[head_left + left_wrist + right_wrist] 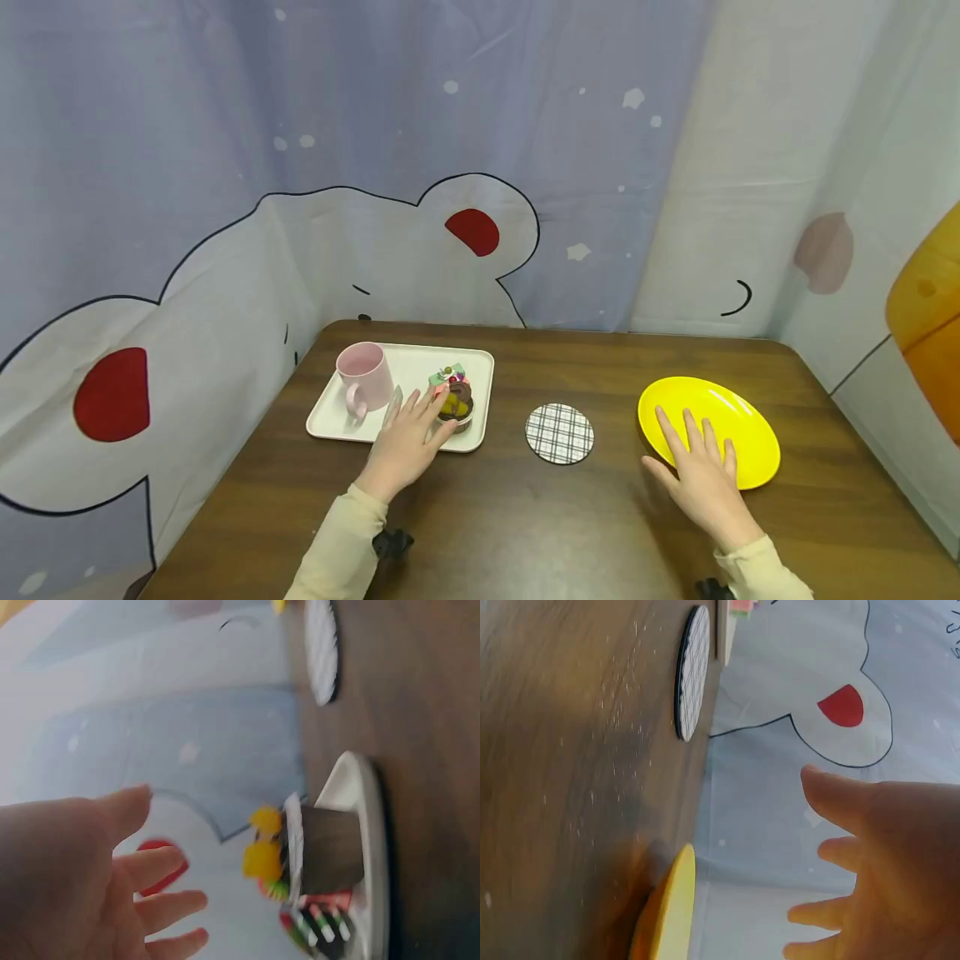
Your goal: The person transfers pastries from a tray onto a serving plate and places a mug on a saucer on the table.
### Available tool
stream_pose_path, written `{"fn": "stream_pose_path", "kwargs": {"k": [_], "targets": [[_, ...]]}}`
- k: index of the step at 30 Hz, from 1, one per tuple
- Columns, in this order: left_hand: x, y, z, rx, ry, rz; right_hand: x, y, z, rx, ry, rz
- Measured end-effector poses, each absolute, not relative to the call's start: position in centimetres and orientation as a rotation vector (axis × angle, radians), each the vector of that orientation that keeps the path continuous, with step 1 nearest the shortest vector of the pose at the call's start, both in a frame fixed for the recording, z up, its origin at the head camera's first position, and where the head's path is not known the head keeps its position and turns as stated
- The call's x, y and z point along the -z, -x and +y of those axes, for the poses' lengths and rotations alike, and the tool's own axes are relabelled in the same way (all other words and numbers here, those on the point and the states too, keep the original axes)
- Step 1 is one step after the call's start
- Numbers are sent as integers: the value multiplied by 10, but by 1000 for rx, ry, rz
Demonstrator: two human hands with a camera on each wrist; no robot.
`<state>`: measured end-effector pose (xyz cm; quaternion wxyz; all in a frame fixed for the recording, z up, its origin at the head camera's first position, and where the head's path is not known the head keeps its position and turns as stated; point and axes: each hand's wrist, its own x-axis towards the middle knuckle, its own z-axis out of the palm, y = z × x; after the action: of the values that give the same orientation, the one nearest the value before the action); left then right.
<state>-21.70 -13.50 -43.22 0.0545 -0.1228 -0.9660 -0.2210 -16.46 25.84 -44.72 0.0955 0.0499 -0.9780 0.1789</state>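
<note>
My left hand [405,440] is spread with straight fingers above the near edge of a white tray [412,357], holding nothing. A brown cupcake [330,851] with yellow fruit pieces on top stands on the tray just ahead of the fingers. Behind it lies a cake piece [453,372] with a green and pink top, partly hidden. A pink mug [363,373] stands upright at the tray's left, its handle facing me. My right hand [705,483], fingers also spread and straight, hovers over the near left part of a yellow oval plate [742,425] and holds nothing.
Between tray and plate, a round plaid coaster [559,433] lies flat on the brown wooden table [555,533]. A printed curtain [480,125] hangs right behind the table's far edge and along both sides.
</note>
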Motion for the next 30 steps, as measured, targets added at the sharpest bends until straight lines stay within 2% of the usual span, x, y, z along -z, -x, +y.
{"fn": "stream_pose_path", "kwargs": {"k": [3,14,22,30], "targets": [[429,217,-147,784,336,-2916,449,165,249,-520,-186,-2850],[422,208,-182,947,-47,-2743,455,176,191,-526,-404,-2565],[423,212,-213,981,-97,-2715,459,180,138,-526,-600,-2545],[425,226,-254,1093,-199,-2666,463,186,104,-587,-795,-2567]]}}
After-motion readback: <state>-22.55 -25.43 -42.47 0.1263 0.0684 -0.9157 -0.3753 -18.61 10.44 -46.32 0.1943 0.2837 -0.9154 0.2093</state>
